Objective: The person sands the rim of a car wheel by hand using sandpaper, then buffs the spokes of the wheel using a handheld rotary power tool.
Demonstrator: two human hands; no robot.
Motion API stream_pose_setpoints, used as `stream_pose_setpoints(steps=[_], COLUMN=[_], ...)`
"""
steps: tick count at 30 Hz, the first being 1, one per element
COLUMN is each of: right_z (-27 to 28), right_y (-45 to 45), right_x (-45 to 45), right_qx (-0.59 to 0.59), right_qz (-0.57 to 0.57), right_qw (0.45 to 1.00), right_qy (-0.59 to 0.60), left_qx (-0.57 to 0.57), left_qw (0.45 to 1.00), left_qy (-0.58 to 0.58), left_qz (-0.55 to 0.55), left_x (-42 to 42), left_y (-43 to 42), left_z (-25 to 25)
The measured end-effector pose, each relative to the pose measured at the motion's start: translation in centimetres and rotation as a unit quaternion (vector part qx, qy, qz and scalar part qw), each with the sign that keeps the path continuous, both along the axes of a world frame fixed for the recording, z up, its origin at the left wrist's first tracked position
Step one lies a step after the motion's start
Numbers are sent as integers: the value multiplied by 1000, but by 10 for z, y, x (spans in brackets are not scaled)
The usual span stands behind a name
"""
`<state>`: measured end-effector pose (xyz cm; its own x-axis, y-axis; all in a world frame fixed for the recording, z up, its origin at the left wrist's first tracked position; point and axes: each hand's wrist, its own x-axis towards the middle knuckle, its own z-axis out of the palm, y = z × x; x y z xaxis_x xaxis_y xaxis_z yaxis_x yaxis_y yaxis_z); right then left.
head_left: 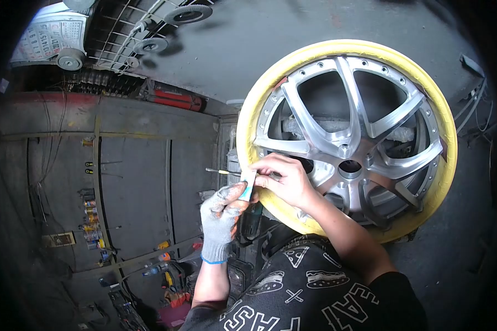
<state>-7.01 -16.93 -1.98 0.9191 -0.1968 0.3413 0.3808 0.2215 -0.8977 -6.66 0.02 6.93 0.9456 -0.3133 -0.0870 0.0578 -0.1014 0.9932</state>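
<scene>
Head view: a small pale strip [249,180] sat between the gloved left hand [220,212] and the bare right hand [286,179], by the edge of the wheel [345,148].

The strip looked light, thin and rather bendable, best pinched near its edges, though its material could not be told. The left grip was closed, thumb and fingers clamped on the strip's lower part; the right grip's bent thumb and forefinger met its upper end, but whether they pinched it could not be told. The wheel was likely heavy and stiff, its bare metal perhaps slippery; the yellow tape [246,121] around its rim probably offered the surer hold.
</scene>
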Motion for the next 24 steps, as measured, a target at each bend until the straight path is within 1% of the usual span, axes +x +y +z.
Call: stream_pose_setpoints(steps=[1,2,3,4,5,6,7,8,9,10,11,12,14,15,16,17,18,19,20,21,22,24], right_z=[0,-5,-13,-14,-14,-11,-6,-4,-7,-7,-8,-8,-13,-16,-17,-17,-16,-16,-17,-19,-20,-21], right_y=[4,9,15,16,9,3,-3,-6,-3,-3,-4,-5,-1,4,9,14,18,21,24,27,30,37], right_x=[-1,-2,-3,-3,-6,-8,-9,-10,-10,-9,-5,-3,-3,-4,-4,-4,-4,-3,-2,-2,-2,-2], right_qx=[85,85,167,248,302,301,392,479,439,439,366,289,298,330,362,361,387,411,412,420,427,436], right_qz=[22,22,61,100,180,180,218,253,234,234,258,279,284,257,230,232,187,140,138,125,113,110], right_qw=[993,993,978,953,923,923,872,809,832,832,853,868,860,867,871,871,880,885,885,884,883,879], right_qy=[76,76,108,139,157,158,194,227,243,244,269,292,302,271,239,239,203,167,167,163,160,159], left_qx=[51,101,165,226,226,265,302,301,297,292,304,304,297,296,251,204,116,19,-114,-123,-123,-1], left_qw=[998,993,974,944,944,937,929,929,926,921,907,907,903,904,936,961,988,999,991,989,989,995], left_qy=[-1,-66,-152,-237,-236,-222,-208,-206,-217,-228,-250,-249,-222,-223,-163,-102,-38,16,58,58,59,88], left_qz=[30,17,-11,-39,-37,-46,-56,-56,-88,-120,-150,-150,-216,-215,-186,-155,-92,-23,30,65,64,49], left_x=[-2,-4,-1,2,1,-1,-2,0,3,6,10,13,18,19,19,18,16,15,15,16,18,21], left_y=[3,0,2,4,3,0,-3,-1,4,7,6,9,13,10,6,3,2,0,-12,-14,-15,-16], left_z=[-3,-3,-4,-5,-3,3,5,3,0,-1,2,3,4,5,7,7,1,-5,-8,-17,-18,-19])
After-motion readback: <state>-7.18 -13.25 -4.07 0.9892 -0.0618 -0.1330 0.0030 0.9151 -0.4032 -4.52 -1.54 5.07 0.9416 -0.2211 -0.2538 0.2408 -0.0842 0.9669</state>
